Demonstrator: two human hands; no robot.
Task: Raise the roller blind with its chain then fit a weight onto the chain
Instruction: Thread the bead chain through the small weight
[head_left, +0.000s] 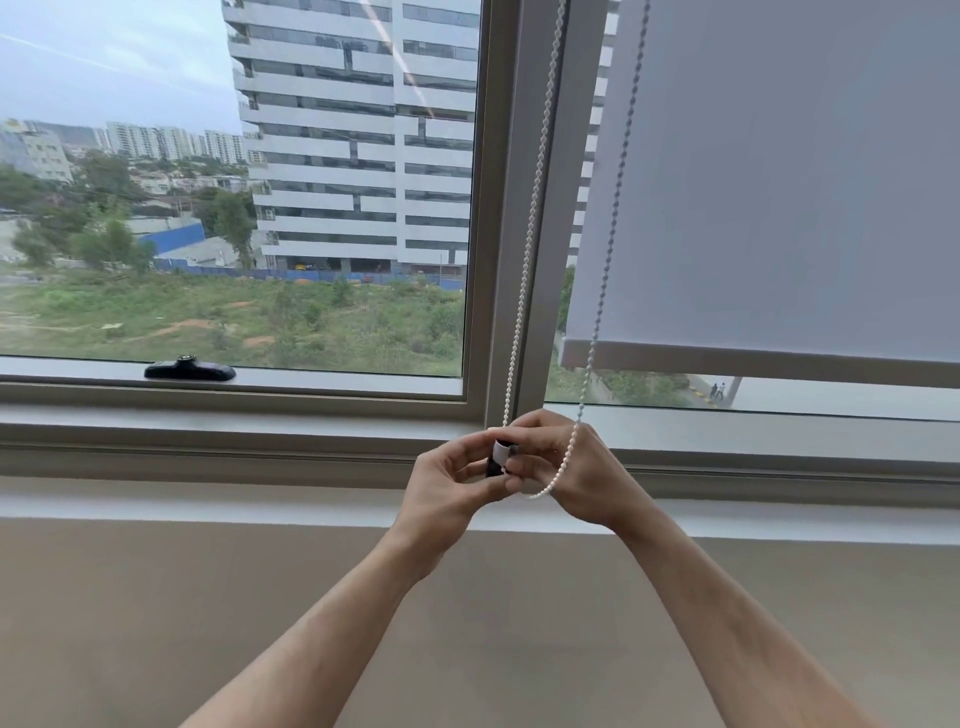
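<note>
A white roller blind (779, 182) covers most of the right window pane, its bottom bar (753, 364) hanging a little above the sill. A white bead chain (535, 208) drops in two strands in front of the window post; its bottom loop wraps over my right hand (576, 467). Both hands meet in front of the sill. My left hand (447, 483) and the fingers of my right hand pinch a small black and white weight (500, 457) between them, right at the chain's loop. Most of the weight is hidden by my fingers.
A grey window post (519, 156) stands between the two panes. A black window handle (189, 370) lies on the left pane's lower frame. A white sill (208, 504) runs across below my hands, with a beige wall (156, 623) beneath it.
</note>
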